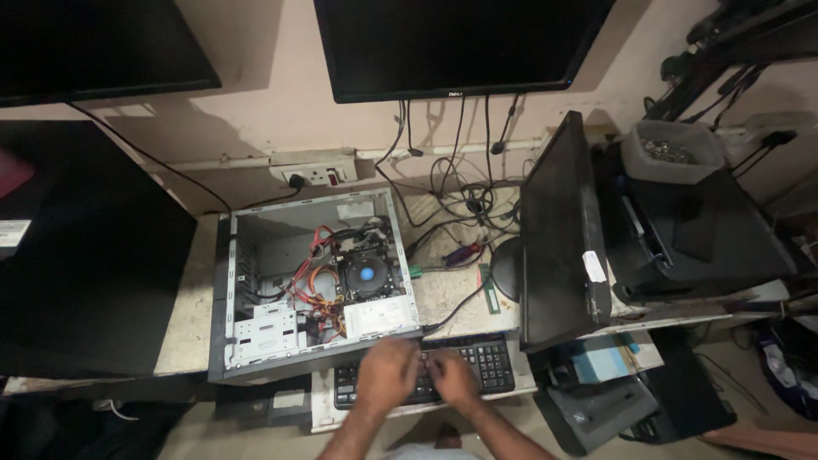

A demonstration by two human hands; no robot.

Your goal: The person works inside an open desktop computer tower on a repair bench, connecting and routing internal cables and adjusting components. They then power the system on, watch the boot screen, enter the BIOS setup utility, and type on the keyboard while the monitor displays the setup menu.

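Observation:
Both my hands rest on a black keyboard at the front edge of the bench. My left hand lies over the keyboard's left-middle keys, fingers curled down onto them. My right hand sits just beside it on the middle keys, slightly blurred. Neither hand holds anything. Right behind the keyboard lies an open desktop computer case on its side, showing a cooler fan with a blue centre, red and orange cables and a drive cage.
A dark monitor hangs on the wall above, another at top left. A black panel stands on edge right of the keyboard. A wall socket strip, tangled cables, a memory stick, a printer and a tub of screws crowd the right.

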